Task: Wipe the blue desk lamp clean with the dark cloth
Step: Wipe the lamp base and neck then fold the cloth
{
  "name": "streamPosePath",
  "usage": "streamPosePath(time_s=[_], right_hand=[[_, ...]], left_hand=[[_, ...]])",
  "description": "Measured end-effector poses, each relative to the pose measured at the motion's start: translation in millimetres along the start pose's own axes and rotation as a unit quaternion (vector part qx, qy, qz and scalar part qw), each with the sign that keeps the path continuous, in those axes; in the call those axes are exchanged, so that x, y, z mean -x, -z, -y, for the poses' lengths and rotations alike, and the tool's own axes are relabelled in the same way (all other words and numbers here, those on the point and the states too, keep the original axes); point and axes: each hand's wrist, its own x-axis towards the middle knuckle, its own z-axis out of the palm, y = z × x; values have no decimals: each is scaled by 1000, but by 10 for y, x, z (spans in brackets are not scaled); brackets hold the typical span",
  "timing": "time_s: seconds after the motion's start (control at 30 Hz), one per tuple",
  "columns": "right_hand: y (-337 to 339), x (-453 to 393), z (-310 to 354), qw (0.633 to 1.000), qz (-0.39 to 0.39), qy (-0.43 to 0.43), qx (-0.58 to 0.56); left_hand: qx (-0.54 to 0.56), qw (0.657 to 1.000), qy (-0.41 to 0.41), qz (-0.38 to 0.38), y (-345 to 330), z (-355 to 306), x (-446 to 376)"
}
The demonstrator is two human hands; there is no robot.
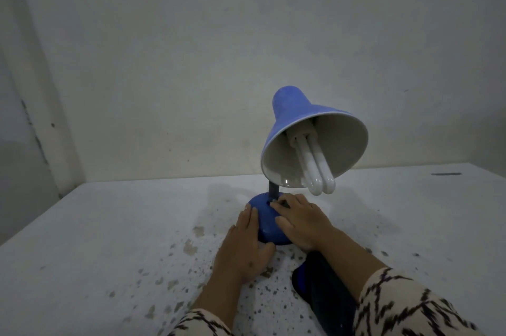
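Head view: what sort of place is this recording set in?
Probably a plain indoor room, maybe in a home; it is hard to say more. A blue desk lamp stands on a speckled white table pushed into a corner of bare, scuffed walls. Lighting is dim.

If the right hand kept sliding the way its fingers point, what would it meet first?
Most likely the lamp's dark stem: the right hand lies on the blue base, fingertips pointing up-left and nearly at the stem's foot, though depth is hard to judge.
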Motion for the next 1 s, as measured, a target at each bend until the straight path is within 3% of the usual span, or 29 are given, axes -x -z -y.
streamPosePath(time_s=[0.27, 0.4, 0.8, 1.0], right_hand=[[63, -95, -254, 989, 18, -81, -119], [22, -241, -274, 986, 29, -119, -115], [69, 114, 12, 993, 17, 19, -115], [181, -3, 204, 996, 45, -6, -77]], left_hand=[[-13, 1000, -2, -5, -19, 7, 0], [-11, 1000, -4, -4, -22, 11, -9], [-23, 1000, -3, -10, -27, -7, -4], [2, 1000, -8, -10, -20, -10, -10]])
